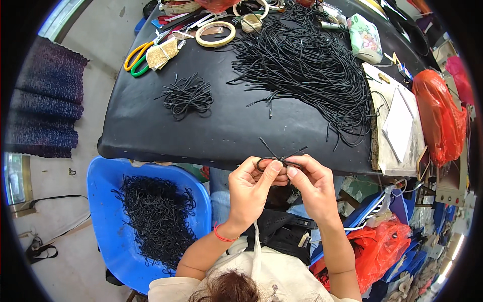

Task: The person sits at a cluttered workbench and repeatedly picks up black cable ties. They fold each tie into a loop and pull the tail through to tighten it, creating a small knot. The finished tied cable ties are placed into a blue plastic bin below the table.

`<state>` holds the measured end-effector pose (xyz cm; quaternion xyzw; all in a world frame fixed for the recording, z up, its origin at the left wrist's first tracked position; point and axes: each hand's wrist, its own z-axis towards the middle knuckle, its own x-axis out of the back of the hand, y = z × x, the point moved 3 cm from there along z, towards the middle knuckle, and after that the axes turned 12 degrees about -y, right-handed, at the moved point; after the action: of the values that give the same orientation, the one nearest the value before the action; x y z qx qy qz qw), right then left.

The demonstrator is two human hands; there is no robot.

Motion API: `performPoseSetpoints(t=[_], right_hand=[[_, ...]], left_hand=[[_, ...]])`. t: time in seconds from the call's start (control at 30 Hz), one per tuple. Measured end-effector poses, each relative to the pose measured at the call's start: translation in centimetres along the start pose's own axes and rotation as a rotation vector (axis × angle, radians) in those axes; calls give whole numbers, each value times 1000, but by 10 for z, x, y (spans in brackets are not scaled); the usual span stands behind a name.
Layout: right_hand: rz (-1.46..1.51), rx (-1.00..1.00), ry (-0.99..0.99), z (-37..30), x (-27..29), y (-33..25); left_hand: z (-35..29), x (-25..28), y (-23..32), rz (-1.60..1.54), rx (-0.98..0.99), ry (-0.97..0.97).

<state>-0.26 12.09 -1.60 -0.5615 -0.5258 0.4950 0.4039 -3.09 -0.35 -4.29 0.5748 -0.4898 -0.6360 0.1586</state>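
Note:
Between both hands, at the near edge of the black table, is a thin black cord looped into a bow, its two ends sticking up. My left hand pinches the cord's left loop between thumb and fingers. On the other side, my right hand pinches the right loop the same way. A small pile of tied black bows lies on the table to the left. Beyond the hands spreads a large heap of loose black cords.
A blue tub at lower left holds a mass of tied cords. Scissors, a tape roll and a tissue pack sit toward the back. At right are a pale board and red plastic bags.

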Motion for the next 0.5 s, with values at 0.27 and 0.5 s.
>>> performPoseSetpoints(t=[0.27, 0.5], right_hand=[[-64, 23, 59, 13, 7, -4], [-477, 254, 228, 11, 2, -6]], left_hand=[[1, 3, 9, -58, 203, -174], [1, 8, 8, 80, 187, -293]])
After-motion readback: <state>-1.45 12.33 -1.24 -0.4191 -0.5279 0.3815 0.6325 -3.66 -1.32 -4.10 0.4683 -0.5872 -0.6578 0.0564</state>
